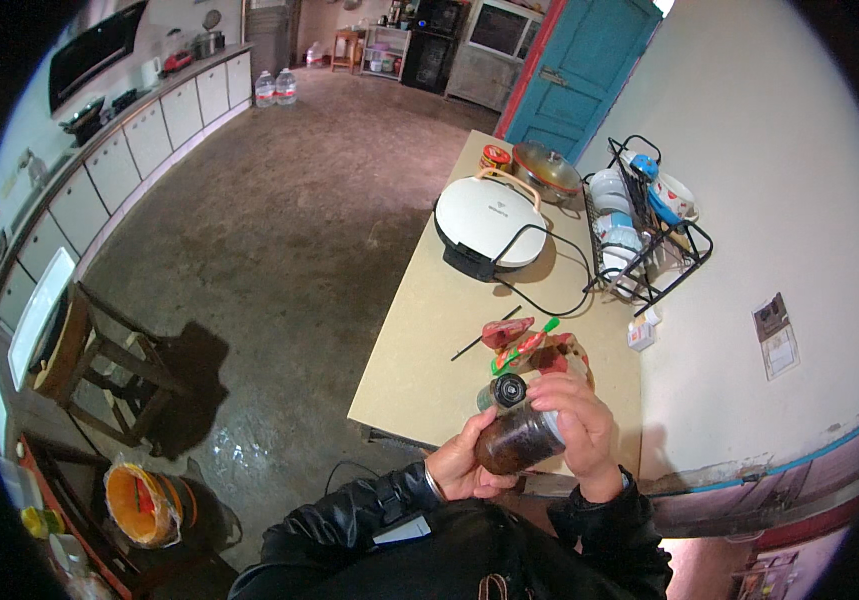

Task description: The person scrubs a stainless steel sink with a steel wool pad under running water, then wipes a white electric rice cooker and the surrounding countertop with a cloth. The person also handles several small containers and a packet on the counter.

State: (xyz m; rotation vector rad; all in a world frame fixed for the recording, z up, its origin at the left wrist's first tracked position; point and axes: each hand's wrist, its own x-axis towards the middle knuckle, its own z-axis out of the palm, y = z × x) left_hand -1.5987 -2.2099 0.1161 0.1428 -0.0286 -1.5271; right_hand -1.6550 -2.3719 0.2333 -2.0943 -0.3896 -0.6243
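A glass jar (513, 442) with dark brown contents is held tilted on its side, low over the near edge of the table (422, 360). My left hand (467, 461) grips the jar's body from below and the left. Around the lid end, at the jar's right, my right hand (579, 427) has its fingers wrapped, hiding most of the lid. Just beyond the jar stands a smaller bottle with a black cap (510, 389). Behind it lie a green and red squeeze packet (525, 352), a red plastic bag (506, 332) and a second crumpled red bag (560, 356).
A white electric griddle (493, 217) with a black cord sits farther back, beside a lidded pan (547, 169) and a red tin (495, 157). A black dish rack (643, 225) of bowls stands against the wall. At left are a wooden stool (121, 367) and an orange bucket (140, 504).
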